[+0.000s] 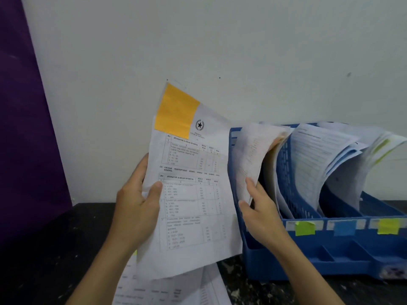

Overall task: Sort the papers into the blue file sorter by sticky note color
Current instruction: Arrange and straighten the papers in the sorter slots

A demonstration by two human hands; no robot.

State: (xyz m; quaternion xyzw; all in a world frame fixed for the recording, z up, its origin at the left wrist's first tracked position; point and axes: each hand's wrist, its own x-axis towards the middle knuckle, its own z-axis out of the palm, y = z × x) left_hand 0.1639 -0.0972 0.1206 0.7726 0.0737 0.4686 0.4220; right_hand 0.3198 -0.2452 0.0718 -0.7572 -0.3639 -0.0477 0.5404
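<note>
Left hand pinching an upright paper bearing an orange sticky note, beside the blue file sorter. Right hand gripping filed sheets in its leftmost slot.

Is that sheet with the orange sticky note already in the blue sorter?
Not yet. The left hand holds the orange-noted sheet up beside the blue sorter.

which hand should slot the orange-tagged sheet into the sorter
Left. The left hand already grips the orange-tagged sheet, while the right hand pulls back papers in the blue file sorter's leftmost slot, opening a gap.
</note>
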